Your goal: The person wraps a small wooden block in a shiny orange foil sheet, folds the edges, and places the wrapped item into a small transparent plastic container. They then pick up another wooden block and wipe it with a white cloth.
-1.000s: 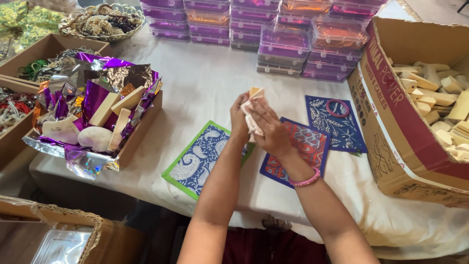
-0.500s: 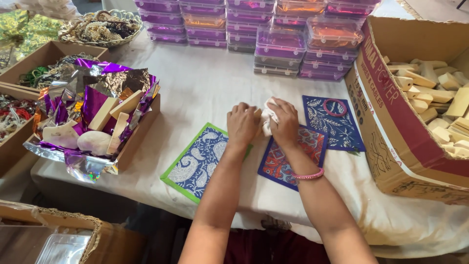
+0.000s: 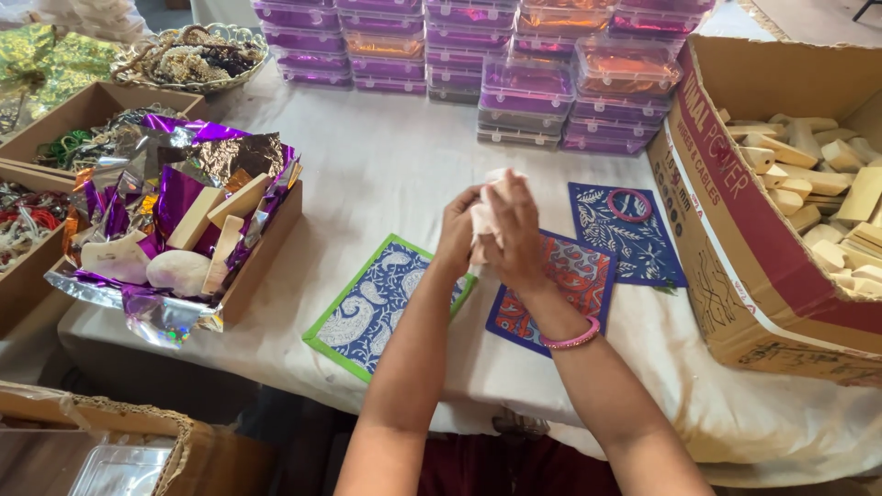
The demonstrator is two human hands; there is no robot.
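Both my hands are up over the table, my left hand point(image 3: 457, 230) and my right hand point(image 3: 514, 241) clasped together around a small pale lump point(image 3: 484, 213), fingers wrapped so it sits pressed between the palms, above the gap between the green-edged blue mat point(image 3: 367, 308) and the red-and-blue mat point(image 3: 574, 276). Mats lie flat right in front of me, in easy reach; a pink ring point(image 3: 628, 204) rests on the far dark-blue mat point(image 3: 643, 248). Foil-lined box point(image 3: 266, 262) of pale blocks sits left, big carton point(image 3: 735, 266) of wooden pieces right.
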